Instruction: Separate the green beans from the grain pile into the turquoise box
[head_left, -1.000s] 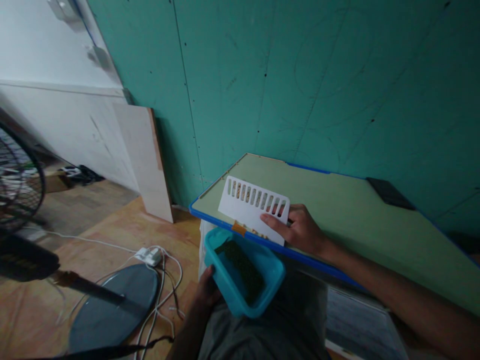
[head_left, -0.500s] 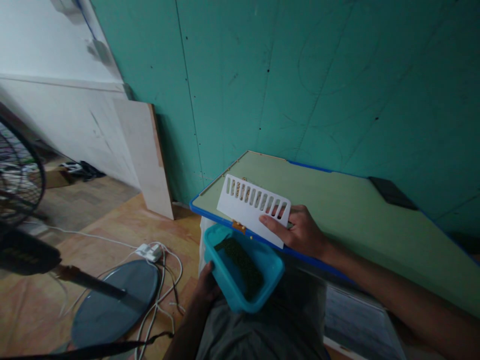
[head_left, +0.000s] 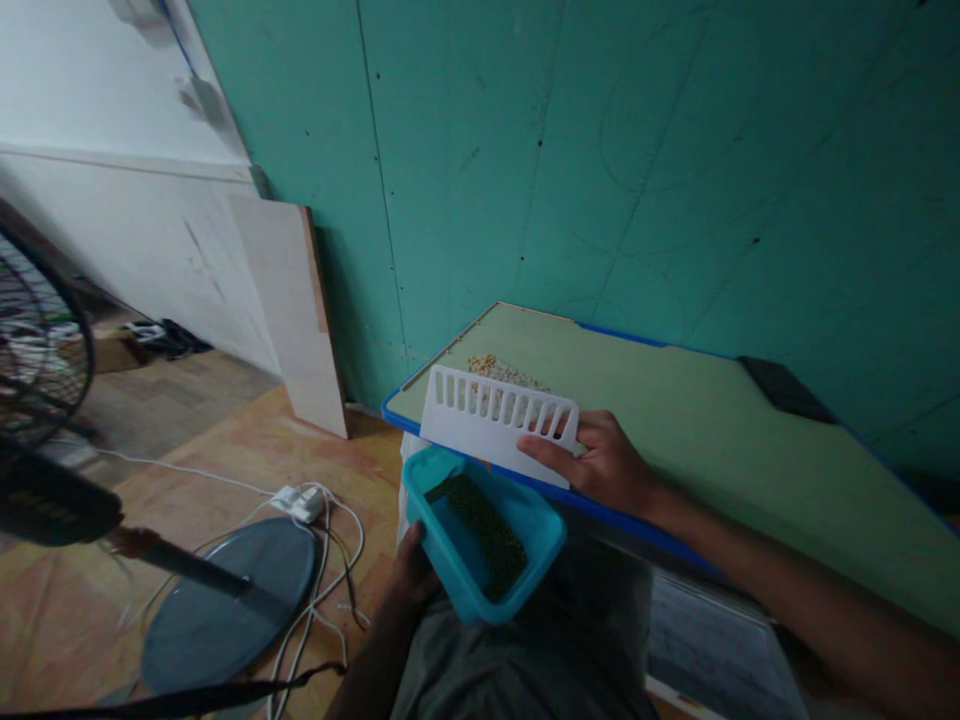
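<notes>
Gripping the white slotted scraper (head_left: 480,428) by its right end, your right hand (head_left: 600,460) has its thumb flat on the near face and fingers curled behind. The scraper slants at the near edge of the table (head_left: 667,410), toward the near-left corner, with pale grains (head_left: 489,364) just behind it. It looks light, thin and fairly stiff, probably smooth plastic; your end hold should serve, though the free left end may twist under pressure. Your left hand (head_left: 412,572) is clamped on the left wall of the turquoise tub (head_left: 534,520), just below that edge; most of its fingers are hidden. The tub seems light and slightly bendy, so support from below would steady the dark green grains (head_left: 487,525) inside.
</notes>
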